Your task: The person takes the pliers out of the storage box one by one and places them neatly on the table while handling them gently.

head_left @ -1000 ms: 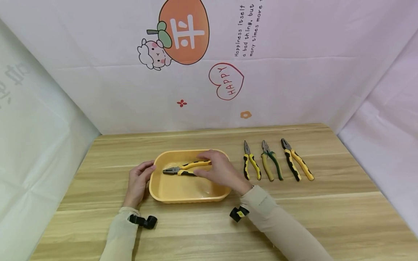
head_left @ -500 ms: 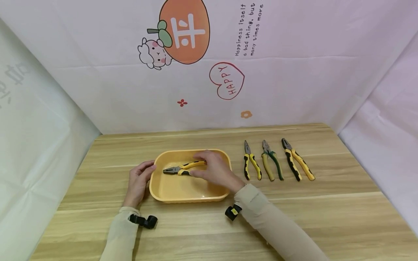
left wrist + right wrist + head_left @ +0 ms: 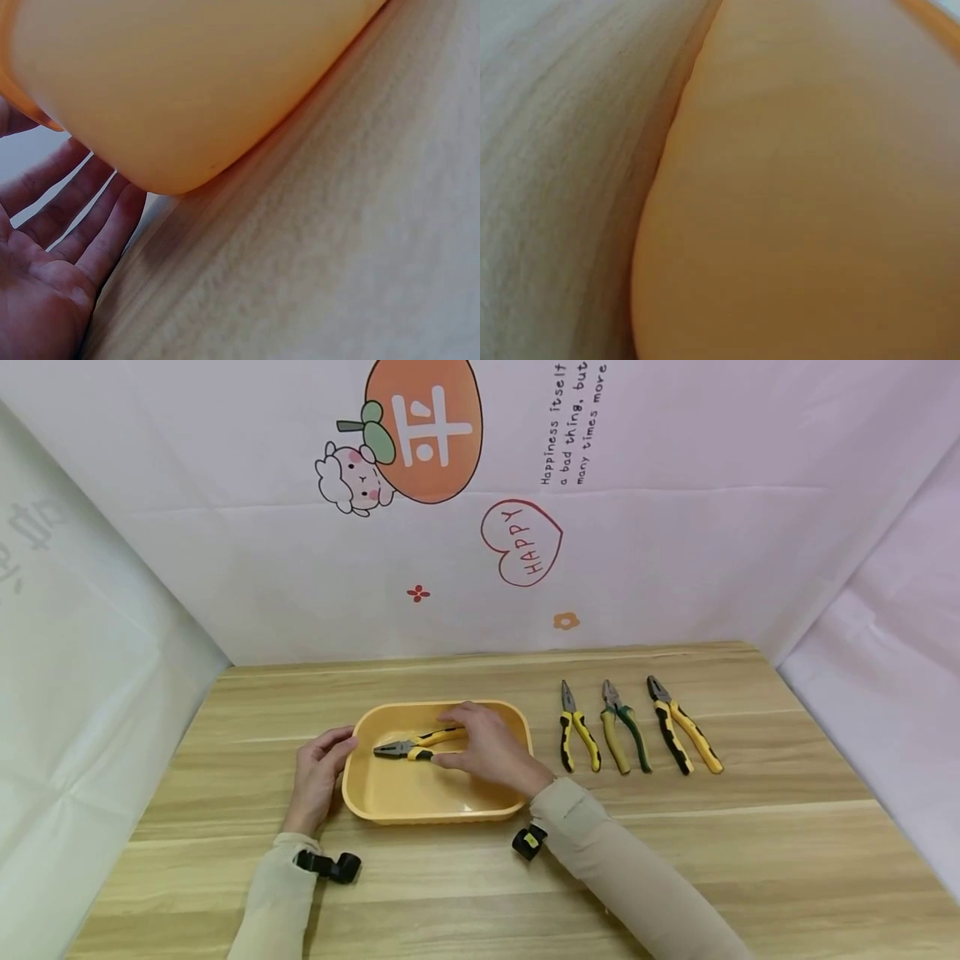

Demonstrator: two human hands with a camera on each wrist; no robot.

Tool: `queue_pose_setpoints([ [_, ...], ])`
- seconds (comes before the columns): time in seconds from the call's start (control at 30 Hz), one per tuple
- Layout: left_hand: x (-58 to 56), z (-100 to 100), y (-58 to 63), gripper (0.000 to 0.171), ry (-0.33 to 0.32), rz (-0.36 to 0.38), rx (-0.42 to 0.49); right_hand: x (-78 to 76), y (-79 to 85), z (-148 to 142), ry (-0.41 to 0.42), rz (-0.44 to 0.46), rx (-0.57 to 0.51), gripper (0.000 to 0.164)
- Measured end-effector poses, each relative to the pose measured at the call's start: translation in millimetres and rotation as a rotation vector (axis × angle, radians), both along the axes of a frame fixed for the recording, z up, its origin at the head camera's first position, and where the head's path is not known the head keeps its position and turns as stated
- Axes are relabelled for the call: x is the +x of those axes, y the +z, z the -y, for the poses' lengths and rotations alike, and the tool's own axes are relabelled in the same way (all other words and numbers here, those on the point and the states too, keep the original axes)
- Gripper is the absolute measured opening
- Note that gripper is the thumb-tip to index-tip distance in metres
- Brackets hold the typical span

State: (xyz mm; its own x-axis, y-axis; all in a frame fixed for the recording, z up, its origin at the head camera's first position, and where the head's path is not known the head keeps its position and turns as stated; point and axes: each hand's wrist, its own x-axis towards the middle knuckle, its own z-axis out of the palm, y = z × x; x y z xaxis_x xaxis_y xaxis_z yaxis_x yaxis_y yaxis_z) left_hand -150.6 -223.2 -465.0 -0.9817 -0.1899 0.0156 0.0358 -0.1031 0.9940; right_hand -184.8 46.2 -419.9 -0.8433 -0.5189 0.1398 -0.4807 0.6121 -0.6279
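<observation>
A yellow plastic basin sits on the table in front of the person, in the head view. Inside it lie combination pliers with yellow and black handles, their dark metal head pointing left. The right hand reaches over the handles, thumb near the lower handle and fingers beyond the upper one; it hides the handle ends. At the basin's left end the left hand holds the rim, thumb over the edge. In the left wrist view its fingers lie along the outer wall. The right wrist view shows only the basin wall and table.
Right of the basin lie needle-nose pliers, pliers with green and tan handles, and another yellow and black pair of pliers. They rest on the wooden table. White printed cloth hangs behind.
The right hand has moved left along the pliers' handles, covering more of them. The pliers, the basin and the left hand have stayed in place; the view has tilted slightly.
</observation>
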Motion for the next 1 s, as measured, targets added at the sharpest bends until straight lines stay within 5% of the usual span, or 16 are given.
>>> queue_pose_setpoints([
  [1.0, 0.5, 0.4, 0.1, 0.037, -0.001, 0.012, 0.001, 0.1, -5.4, 3.7, 0.064, 0.013, 0.251, 0.069],
])
